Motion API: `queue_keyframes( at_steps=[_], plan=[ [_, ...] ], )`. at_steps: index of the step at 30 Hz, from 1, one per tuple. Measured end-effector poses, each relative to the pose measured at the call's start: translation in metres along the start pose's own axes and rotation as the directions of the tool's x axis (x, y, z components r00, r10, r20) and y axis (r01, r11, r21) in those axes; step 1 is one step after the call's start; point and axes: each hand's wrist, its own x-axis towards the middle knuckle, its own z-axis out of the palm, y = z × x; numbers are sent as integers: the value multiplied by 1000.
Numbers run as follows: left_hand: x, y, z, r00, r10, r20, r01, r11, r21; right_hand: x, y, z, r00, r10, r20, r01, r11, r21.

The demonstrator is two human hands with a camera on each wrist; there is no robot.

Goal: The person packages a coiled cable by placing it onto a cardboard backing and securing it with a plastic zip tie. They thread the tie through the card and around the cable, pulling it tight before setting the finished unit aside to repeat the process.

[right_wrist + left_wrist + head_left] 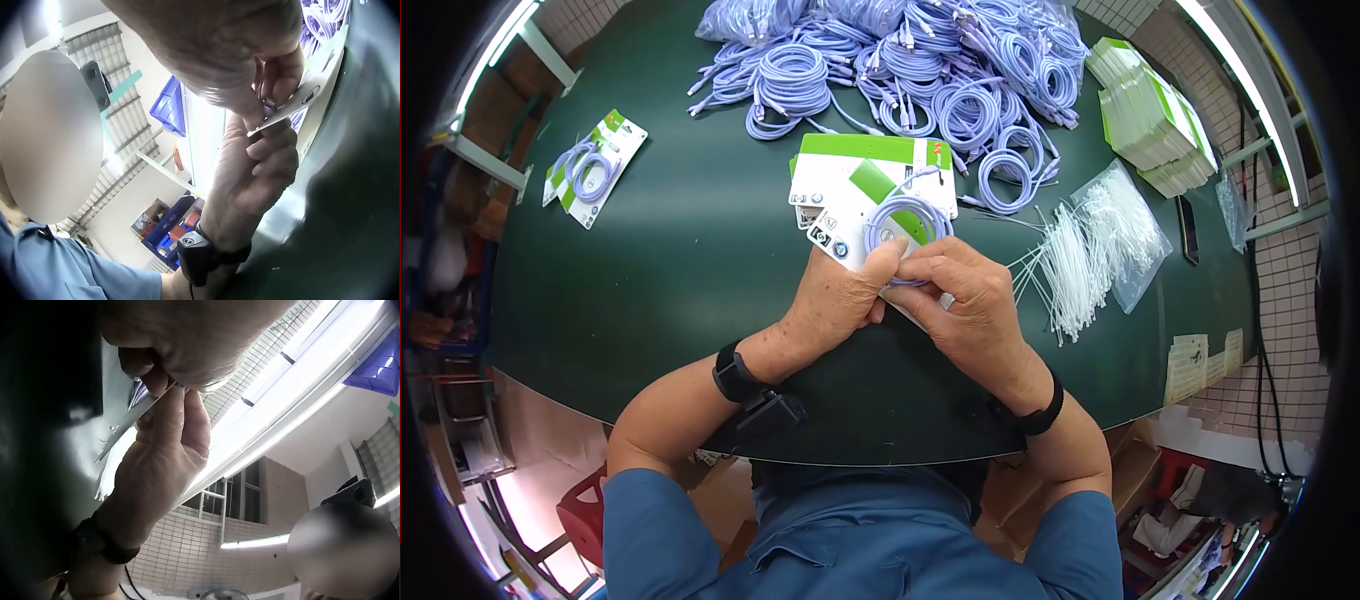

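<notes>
Both hands meet over the table around a white-and-green packaging card (852, 232) with a coiled lilac cable (908, 207) on its face. My left hand (832, 300) grips the card by its lower edge, the thumb lying on the front beside the coil. At the lower right of the coil, my right hand (972, 298) pinches the cable between thumb and bent fingers. In the right wrist view the card (307, 94) is seen nearly edge-on, and fingers cover most of the cable there. Just behind lies a stack of similar cards (860, 150).
A heap of lilac cables (920, 70) fills the table's far side. To the right are white cable ties (1070, 270), partly bagged, a tall stack of cards (1155, 115) and a dark phone (1188, 230). Cards with a coiled cable (590, 175) lie at left.
</notes>
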Motion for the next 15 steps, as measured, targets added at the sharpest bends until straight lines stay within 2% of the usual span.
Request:
queue_keyframes(
  at_steps=[3,4,7,12,15],
  plan=[
    [-2,-5,4,991,74,-109,-79,996,-42,-1,2,5,997,-76,-36,74,997,-35],
    [-1,-4,7,993,85,-82,-90,994,-55,-1,1,3,993,-110,-45,107,993,-57],
    [-3,-2,6,975,165,-151,-161,986,40,3,-4,0,983,-168,-76,163,984,-64],
    [-1,1,2,973,189,-135,-187,982,30,6,-4,-4,965,-257,-57,252,964,-80],
    [2,-6,0,952,268,-148,-265,963,44,11,-9,-19,962,-258,-90,254,965,-59]
  ],
)
